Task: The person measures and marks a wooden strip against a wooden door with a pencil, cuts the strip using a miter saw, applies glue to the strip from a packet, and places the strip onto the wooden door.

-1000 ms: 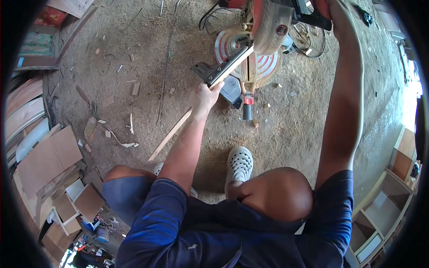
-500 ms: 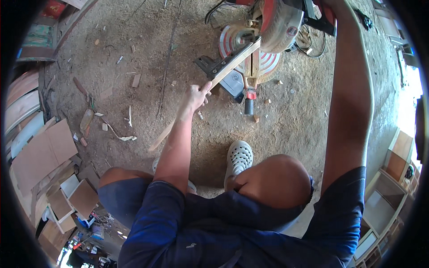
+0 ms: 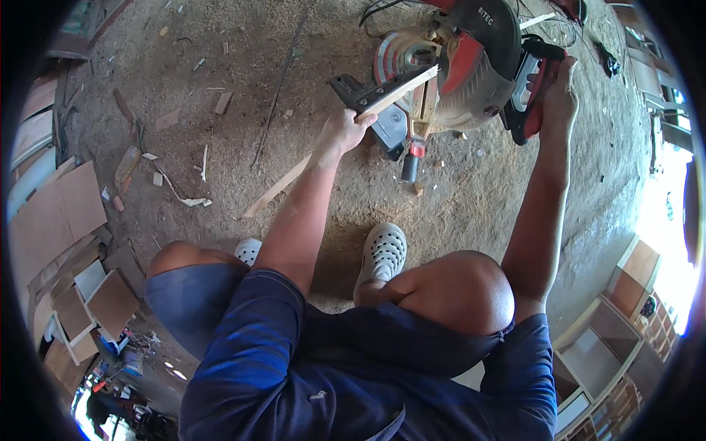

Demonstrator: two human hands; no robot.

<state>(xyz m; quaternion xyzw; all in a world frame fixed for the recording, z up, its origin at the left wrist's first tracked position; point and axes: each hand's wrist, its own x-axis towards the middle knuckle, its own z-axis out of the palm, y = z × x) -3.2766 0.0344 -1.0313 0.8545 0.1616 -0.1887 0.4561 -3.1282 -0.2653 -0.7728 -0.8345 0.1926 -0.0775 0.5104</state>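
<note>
My left hand (image 3: 346,128) pinches a narrow pale wood strip (image 3: 401,90) against the black fence (image 3: 353,90) of a miter saw with a round, red-striped base (image 3: 390,55). The strip runs diagonally up to the blade's left side, and its lower length reaches back beneath my forearm. My right hand (image 3: 560,99) grips the black and red saw handle (image 3: 533,92). The saw head (image 3: 478,26) is lowered, its clear guard (image 3: 471,103) beside the strip's end; the blade's exact contact with the wood cannot be made out.
The saw sits on a dusty floor (image 3: 257,73) with wood scraps and cords. Plywood panels (image 3: 59,213) and offcuts are piled at the left, and wooden cabinet frames (image 3: 596,345) stand at the lower right. My clogs (image 3: 382,253) are just below the saw, between my bent knees.
My right hand has brought the handle and saw head down toward me, lowering the guard beside the strip. My left hand, still on the strip, appears slightly higher in view.
</note>
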